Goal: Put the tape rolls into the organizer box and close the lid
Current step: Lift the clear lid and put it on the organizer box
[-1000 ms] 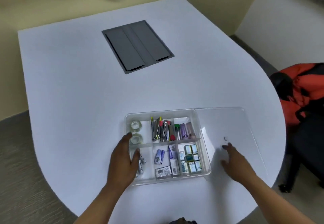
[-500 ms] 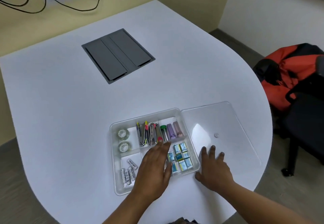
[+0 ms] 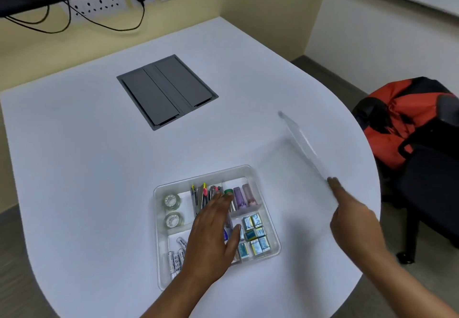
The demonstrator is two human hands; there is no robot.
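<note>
White and rounded at its near edge, the surface (image 3: 99,168) fills most of the frame, with yellow wall behind it at the top. Two clear tape rolls (image 3: 172,210) lie one above the other in the upper-left compartment of the organizer box (image 3: 159,233), a clear divided tray at the lower centre of the frame. Beside them to the right, a compartment holds pens and clips (image 3: 202,194), and further right stand small purple and pink tubes (image 3: 242,197) next to a green cap. Small blue-and-green packets (image 3: 255,237) fill the lower-right compartment, and white batteries (image 3: 177,255) lie in the lower-left one.

The left hand (image 3: 213,238) lies flat and open over the middle of the box, fingers spread and pointing toward the pens; whether it presses on the contents or hovers just above cannot be told.

The clear lid (image 3: 301,143) is off the box, tilted up on edge at the right of the frame, blurred. The right hand (image 3: 352,218) grips its near end, fingers closed along the edge.

A grey hatch panel (image 3: 166,91) is set into the surface at upper centre. Wall sockets (image 3: 99,4) with black cables sit at the upper left. An orange-and-black bag (image 3: 397,118) rests on a dark chair (image 3: 434,193) at the right edge.
</note>
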